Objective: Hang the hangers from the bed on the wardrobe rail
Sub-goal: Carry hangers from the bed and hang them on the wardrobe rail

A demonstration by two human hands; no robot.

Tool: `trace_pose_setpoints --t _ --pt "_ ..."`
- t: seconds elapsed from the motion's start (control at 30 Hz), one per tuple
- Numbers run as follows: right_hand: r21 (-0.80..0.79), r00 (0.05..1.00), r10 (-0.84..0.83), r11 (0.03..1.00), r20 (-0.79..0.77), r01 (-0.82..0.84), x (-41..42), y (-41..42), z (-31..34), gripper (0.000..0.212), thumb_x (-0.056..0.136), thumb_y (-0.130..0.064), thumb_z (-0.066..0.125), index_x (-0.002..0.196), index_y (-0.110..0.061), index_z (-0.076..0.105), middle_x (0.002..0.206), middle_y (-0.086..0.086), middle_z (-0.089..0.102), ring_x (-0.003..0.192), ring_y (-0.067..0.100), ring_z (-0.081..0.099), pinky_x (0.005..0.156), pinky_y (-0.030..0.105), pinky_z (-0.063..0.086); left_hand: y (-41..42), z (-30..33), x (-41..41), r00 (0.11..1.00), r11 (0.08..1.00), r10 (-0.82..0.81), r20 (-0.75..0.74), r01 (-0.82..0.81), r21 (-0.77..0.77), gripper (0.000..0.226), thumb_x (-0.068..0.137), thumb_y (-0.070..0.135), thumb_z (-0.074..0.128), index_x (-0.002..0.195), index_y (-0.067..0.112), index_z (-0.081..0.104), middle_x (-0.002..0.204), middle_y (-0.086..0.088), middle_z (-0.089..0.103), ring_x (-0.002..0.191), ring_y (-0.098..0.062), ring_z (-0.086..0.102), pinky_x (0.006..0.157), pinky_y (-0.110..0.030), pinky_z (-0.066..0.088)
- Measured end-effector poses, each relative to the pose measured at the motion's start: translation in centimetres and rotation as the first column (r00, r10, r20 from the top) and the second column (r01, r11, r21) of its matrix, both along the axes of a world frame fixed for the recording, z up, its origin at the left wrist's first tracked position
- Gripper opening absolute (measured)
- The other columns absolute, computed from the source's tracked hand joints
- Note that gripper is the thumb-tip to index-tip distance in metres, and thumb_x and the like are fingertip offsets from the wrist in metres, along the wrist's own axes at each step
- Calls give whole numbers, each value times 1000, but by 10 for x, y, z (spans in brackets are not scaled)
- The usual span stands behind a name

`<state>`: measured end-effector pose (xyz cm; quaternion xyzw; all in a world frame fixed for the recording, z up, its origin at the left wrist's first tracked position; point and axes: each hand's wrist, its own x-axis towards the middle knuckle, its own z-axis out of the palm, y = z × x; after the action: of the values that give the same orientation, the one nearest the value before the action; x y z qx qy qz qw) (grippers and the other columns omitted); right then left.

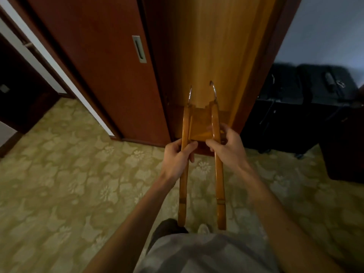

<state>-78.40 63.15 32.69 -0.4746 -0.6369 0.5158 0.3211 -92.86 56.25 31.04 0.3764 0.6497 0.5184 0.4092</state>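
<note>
Wooden hangers are being carried edge-on, one per hand: the left hand (178, 157) is gripping the left hanger (183, 174) and the right hand (226, 147) is closing around the right hanger (218, 174), metal hooks (213, 91) pointing ahead. Both are hovering over the patterned carpet (69, 174), so the hanging step is judged not yet done. Beyond, the wardrobe (212, 46) is standing with its sliding door (102, 66) pushed aside (no rail, bed or hung items are showing), its visible interior bare.
</note>
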Motion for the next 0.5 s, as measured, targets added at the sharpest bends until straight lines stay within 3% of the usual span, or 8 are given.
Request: trace_pose_setpoints --t 0.13,0.27,0.4,0.5 --pt "18 999 26 1000 -47 -26 -38 69 9 29 91 -18 69 117 -28 60 80 1 61 73 12 63 76 28 53 64 13 -44 1000 999 -6 2 6 49 28 97 21 64 70 12 66 57 -5 57 55 -23 47 57 -33 41" --pt "21 998 19 1000 -55 -18 -83 136 16 30 93 -21 68 122 -24 61 79 -5 60 74 9 62 79 27 50 139 21 -93 1000 996 -23 4 22 89 32 98 23 63 69 9 63 58 -3 58 56 -20 51 59 -33 45" --pt "45 998 -45 998 -44 47 -133 212 29 29 94 -24 68 122 -27 61 80 -8 60 69 -3 61 70 13 46 231 38 -144 998 988 -41 42 34 153 36 99 21 62 66 6 59 59 -3 55 55 -14 51 57 -23 46" --pt "56 992 -114 992 -52 117 -176 272 46 28 94 -23 68 120 -27 62 76 -11 60 69 -2 60 75 21 46 300 60 -188 997 978 -83 1 81 194 39 99 22 61 61 14 58 58 -1 56 56 -15 51 57 -18 45"
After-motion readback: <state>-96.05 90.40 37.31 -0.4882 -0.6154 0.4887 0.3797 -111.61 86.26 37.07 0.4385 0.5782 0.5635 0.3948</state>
